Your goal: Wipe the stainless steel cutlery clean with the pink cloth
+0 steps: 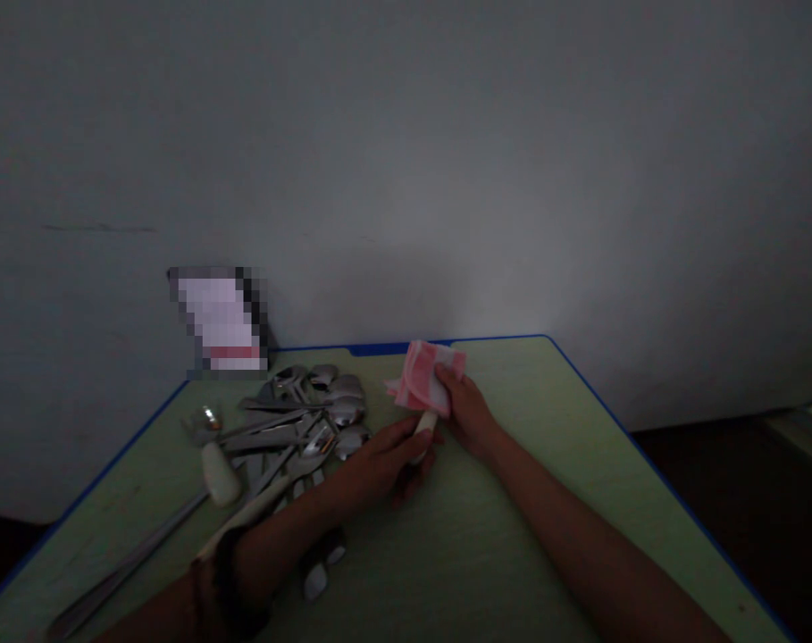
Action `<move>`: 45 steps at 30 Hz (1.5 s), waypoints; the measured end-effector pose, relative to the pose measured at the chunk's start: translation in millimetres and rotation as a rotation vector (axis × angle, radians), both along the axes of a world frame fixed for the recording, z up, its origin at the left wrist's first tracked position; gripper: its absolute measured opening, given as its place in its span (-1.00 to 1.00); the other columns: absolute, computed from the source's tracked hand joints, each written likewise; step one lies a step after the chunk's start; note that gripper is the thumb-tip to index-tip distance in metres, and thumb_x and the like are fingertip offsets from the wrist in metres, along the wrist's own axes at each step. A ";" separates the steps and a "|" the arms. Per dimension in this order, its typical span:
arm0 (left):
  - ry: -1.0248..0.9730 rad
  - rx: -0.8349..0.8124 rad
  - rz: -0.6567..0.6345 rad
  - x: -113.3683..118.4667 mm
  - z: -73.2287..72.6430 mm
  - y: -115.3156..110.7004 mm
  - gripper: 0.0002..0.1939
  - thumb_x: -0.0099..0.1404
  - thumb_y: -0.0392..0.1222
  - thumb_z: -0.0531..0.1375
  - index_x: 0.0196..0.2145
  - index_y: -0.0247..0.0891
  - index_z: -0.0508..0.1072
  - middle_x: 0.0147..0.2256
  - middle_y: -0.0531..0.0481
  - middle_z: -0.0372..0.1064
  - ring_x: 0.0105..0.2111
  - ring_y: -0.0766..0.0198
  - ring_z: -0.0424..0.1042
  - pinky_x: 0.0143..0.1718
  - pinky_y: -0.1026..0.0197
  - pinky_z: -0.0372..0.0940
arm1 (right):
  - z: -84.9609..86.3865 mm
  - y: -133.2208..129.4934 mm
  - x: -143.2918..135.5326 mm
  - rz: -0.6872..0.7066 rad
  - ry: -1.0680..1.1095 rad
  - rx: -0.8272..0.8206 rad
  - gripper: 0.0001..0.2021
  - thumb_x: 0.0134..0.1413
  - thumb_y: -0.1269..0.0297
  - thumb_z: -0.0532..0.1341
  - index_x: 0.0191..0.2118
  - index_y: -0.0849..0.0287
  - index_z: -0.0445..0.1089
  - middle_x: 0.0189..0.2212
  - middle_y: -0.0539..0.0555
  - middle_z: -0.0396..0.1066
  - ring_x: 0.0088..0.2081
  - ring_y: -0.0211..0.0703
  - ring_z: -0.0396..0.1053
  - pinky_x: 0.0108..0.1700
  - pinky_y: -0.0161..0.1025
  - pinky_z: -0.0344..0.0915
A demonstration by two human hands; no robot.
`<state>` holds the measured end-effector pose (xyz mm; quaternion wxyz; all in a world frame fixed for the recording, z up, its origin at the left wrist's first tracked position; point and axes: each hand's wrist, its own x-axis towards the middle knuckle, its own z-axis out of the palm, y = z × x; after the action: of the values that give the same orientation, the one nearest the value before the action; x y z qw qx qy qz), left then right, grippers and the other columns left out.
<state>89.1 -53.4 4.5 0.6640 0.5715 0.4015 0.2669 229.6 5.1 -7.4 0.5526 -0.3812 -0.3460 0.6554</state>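
Note:
My left hand is closed around the pale handle of a utensil whose far end is covered by cloth, so its kind is hidden. A folded pink-and-white cloth wraps that covered end. With thumb on top, my right hand pinches the cloth around it. Both hands are just above the middle of the table. To the left of my left hand lies a pile of metal cutlery, with spoons nearest to it.
A pale-green table with a blue edge stands against a grey wall. At its back left leans a blurred-out, screen-like object. A short utensil with a thick pale handle and long metal tongs-like pieces lie on the left.

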 end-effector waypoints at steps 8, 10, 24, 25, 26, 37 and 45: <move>-0.007 0.033 -0.018 -1.1 -0.8 0.2 -0.64 0.27 0.10 0.02 -0.23 -0.28 0.27 -0.53 0.15 0.19 -0.68 0.48 0.18 -0.73 0.41 0.11 | -3.5 2.1 0.4 0.013 0.018 0.017 -0.62 -0.15 0.01 0.24 -0.32 0.27 0.37 -0.51 0.03 0.41 -0.52 -0.28 0.27 -0.45 -0.32 0.18; -0.016 0.035 -0.020 -1.2 -0.4 0.1 -0.64 0.27 0.10 0.02 -0.23 -0.28 0.27 -0.54 0.15 0.18 -0.69 0.48 0.16 -0.73 0.42 0.10 | -2.3 2.0 -0.2 -0.002 0.016 0.008 -0.62 -0.17 0.02 0.25 -0.33 0.27 0.38 -0.50 0.04 0.42 -0.51 -0.27 0.27 -0.45 -0.32 0.18; -0.012 0.042 -0.018 -0.6 1.0 -0.1 -0.62 0.26 0.12 0.03 -0.23 -0.28 0.28 -0.54 0.14 0.19 -0.68 0.47 0.18 -0.72 0.42 0.10 | -2.3 1.4 0.1 0.013 0.001 0.028 -0.64 -0.13 0.02 0.22 -0.33 0.25 0.37 -0.54 0.01 0.39 -0.55 -0.28 0.24 -0.48 -0.32 0.16; -0.010 0.039 -0.016 -0.7 1.1 -0.2 -0.62 0.26 0.12 0.03 -0.23 -0.29 0.29 -0.55 0.14 0.19 -0.68 0.47 0.18 -0.72 0.42 0.10 | -2.1 1.1 0.0 0.015 0.006 0.035 -0.65 -0.12 0.02 0.22 -0.32 0.25 0.37 -0.54 0.02 0.40 -0.55 -0.28 0.24 -0.48 -0.32 0.15; -0.006 0.035 -0.017 -0.8 1.3 -0.2 -0.62 0.26 0.12 0.03 -0.23 -0.29 0.29 -0.55 0.14 0.19 -0.68 0.47 0.18 -0.72 0.42 0.10 | -1.6 0.7 -0.2 0.015 0.009 0.039 -0.65 -0.11 0.03 0.22 -0.31 0.25 0.37 -0.54 0.02 0.40 -0.55 -0.28 0.24 -0.48 -0.32 0.15; -0.002 0.030 -0.012 0.1 1.1 0.4 -0.60 0.23 0.15 0.04 -0.25 -0.29 0.28 -0.55 0.13 0.18 -0.69 0.47 0.17 -0.74 0.43 0.08 | 0.9 -0.3 0.6 -0.004 -0.013 0.014 -0.65 -0.15 0.02 0.24 -0.36 0.25 0.38 -0.55 0.01 0.38 -0.53 -0.27 0.25 -0.44 -0.30 0.17; -0.008 0.004 0.013 0.1 -0.8 0.0 -0.66 0.24 0.10 0.05 -0.33 -0.27 0.27 -0.53 0.13 0.20 -0.68 0.47 0.18 -0.73 0.42 0.10 | -4.2 0.2 -1.0 -0.034 -0.005 0.037 -0.62 -0.15 0.00 0.24 -0.31 0.24 0.39 -0.47 0.04 0.42 -0.47 -0.25 0.30 -0.41 -0.30 0.19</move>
<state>89.2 -53.4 3.8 0.6627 0.5693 0.4020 0.2740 228.5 5.3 -11.7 0.5698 -0.3786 -0.3530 0.6383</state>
